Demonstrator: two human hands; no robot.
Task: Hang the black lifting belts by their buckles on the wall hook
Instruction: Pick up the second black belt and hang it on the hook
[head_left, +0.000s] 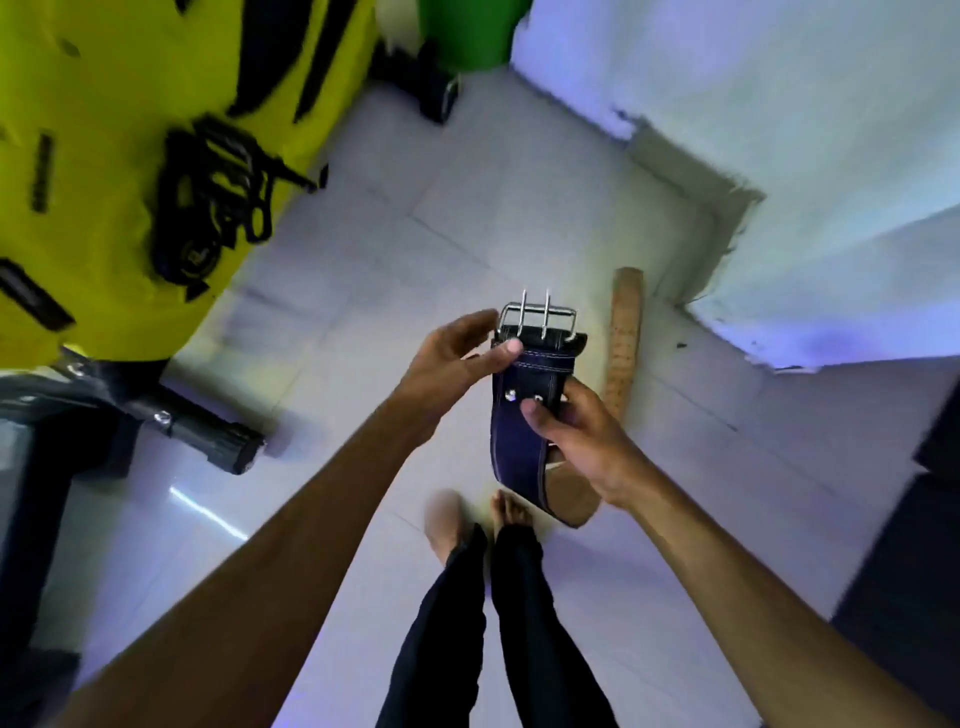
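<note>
At the centre of the frame I held a wide black leather lifting belt with white stitching (524, 415) out in front of me, above the pale tiled floor (363, 260). My right hand (582, 431) gripped the belt's right edge, thumb pressed on its front face beside two metal rivets. My left hand (457, 358) was loosely curled at the belt's upper left corner, its thumb tip resting on the leather just below the silver double-prong steel buckle (537, 319), the fingers arched above and not clamped shut. The buckle sat at the top end of the belt, prongs pointing up the frame. The belt's tan inner side (571, 499) curved away under my right wrist. Behind it, a tan perforated strap (623, 343) ran up toward the white wall corner (779, 208) at upper right. At upper left, a tangle of black straps and handles (213, 202) hung against a yellow wall (104, 156). My bare feet (478, 519) showed at lower centre.
</note>
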